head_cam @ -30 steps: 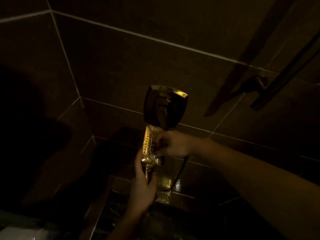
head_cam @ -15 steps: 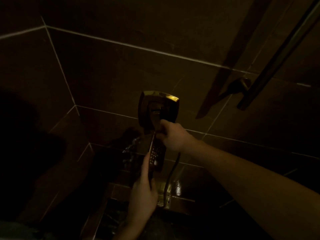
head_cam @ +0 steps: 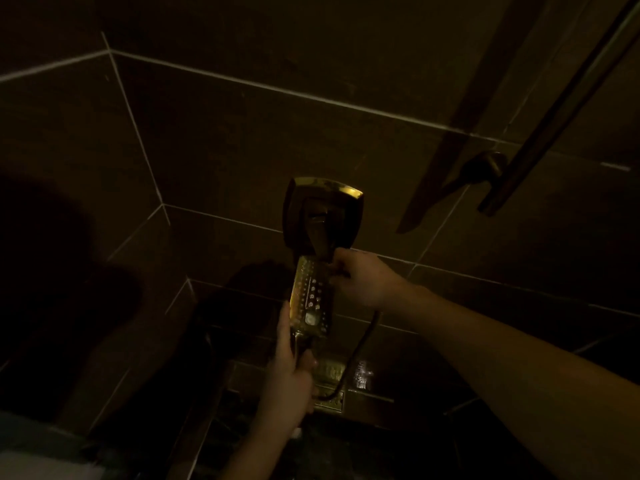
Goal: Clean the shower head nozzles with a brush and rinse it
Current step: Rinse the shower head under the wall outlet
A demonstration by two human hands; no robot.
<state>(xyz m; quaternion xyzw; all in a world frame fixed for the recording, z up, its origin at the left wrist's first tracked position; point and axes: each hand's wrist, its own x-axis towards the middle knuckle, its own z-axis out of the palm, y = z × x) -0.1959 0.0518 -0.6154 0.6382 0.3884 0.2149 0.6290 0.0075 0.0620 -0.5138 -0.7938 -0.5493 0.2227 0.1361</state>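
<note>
In the head view the light is very weak and everything looks brown and yellow. The shower head (head_cam: 311, 299) is a long, flat, rectangular piece of shiny golden metal, and its face shows rows of small pale nozzles and one round pale button near the lower end. It stands almost upright in the middle of the picture, just below a square, glossy wall mount (head_cam: 322, 213) with rounded corners. The left hand (head_cam: 289, 379) comes from below and its fingers are closed around the handle under the shower head, thumb lying along the left edge. The right hand (head_cam: 363, 278) reaches in from the right with a long straight forearm; its fingers are bent together at the upper right edge of the shower head, but I cannot tell if they pinch something. A dark thin hose (head_cam: 360, 351) hangs in a curve under the right wrist. The wall (head_cam: 225, 150) is of large smooth dark tiles with pale joints, and there is free room left of the hands. A dark bar (head_cam: 554, 109) runs diagonally at upper right, well apart.
</note>
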